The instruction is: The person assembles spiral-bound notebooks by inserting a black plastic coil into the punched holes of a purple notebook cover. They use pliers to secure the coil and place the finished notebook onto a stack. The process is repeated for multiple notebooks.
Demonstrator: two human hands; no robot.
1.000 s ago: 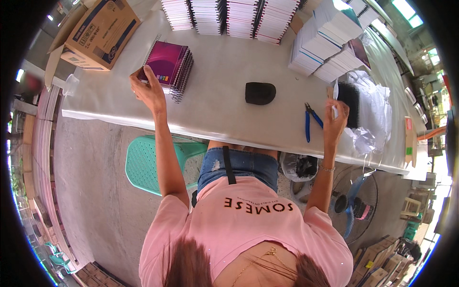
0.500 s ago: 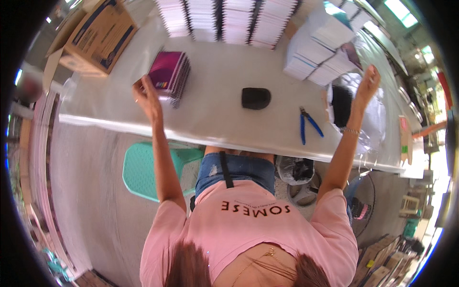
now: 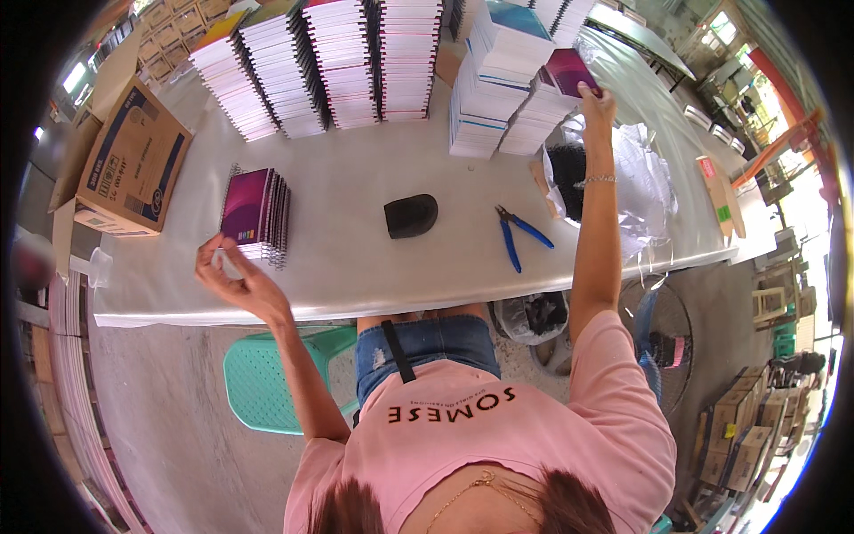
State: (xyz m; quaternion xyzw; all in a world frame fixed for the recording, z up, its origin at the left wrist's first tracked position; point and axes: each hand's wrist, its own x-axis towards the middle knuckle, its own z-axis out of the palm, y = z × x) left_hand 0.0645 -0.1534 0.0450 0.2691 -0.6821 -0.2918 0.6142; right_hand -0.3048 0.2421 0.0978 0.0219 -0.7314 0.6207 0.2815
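Observation:
My right hand reaches to the back right and pinches the near corner of a purple cover on a stack of white paper blocks. Close to the table's front left, my left hand holds nothing, its fingers apart and loosely curled. Just beyond its fingertips lies a small pile of purple spiral notebooks. A black rounded pad rests mid-table. To its right are blue-handled cutting pliers with the handles spread. Black wire spirals lie on a white plastic bag beside my right forearm.
Tall stacks of spiral notebooks line the back of the table. An open cardboard box stands at the left. A green stool is below the front edge, and a fan stands on the floor at the right.
My right hand has moved from above the plastic bag to the purple cover and closed on its corner. My left hand has drawn back slightly toward me from the notebook pile. The view has shifted.

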